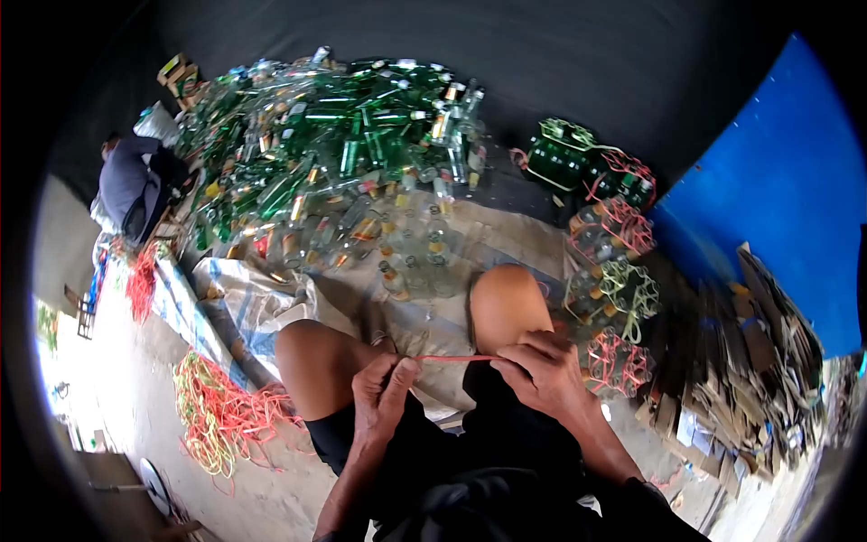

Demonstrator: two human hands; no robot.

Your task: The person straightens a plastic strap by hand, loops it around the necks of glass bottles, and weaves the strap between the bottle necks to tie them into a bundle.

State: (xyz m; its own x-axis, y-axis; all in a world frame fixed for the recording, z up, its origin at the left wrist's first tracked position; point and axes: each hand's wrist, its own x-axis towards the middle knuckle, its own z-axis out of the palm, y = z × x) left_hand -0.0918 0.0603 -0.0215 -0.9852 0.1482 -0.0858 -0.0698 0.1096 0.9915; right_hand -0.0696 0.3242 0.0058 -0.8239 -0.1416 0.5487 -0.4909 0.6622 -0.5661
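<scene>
A thin red plastic string [454, 359] is stretched almost level between my two hands, above my lap. My left hand [383, 390] pinches one end, its thumb pressed against the curled fingers. My right hand [545, 372] grips the other end near my knee, fingers closed around it. Just beyond my knees, a group of clear glass bottles [415, 248] stands upright on a woven sheet [506, 230]. On my left lies a tangled heap of red and yellow-green strings [221, 411].
A large pile of green and clear bottles [352, 135] lies ahead. Tied bottle bundles [614, 366] line the right, beside stacked flattened cardboard [750, 370] and a blue panel [768, 199]. Another person [135, 185] bends over at the far left.
</scene>
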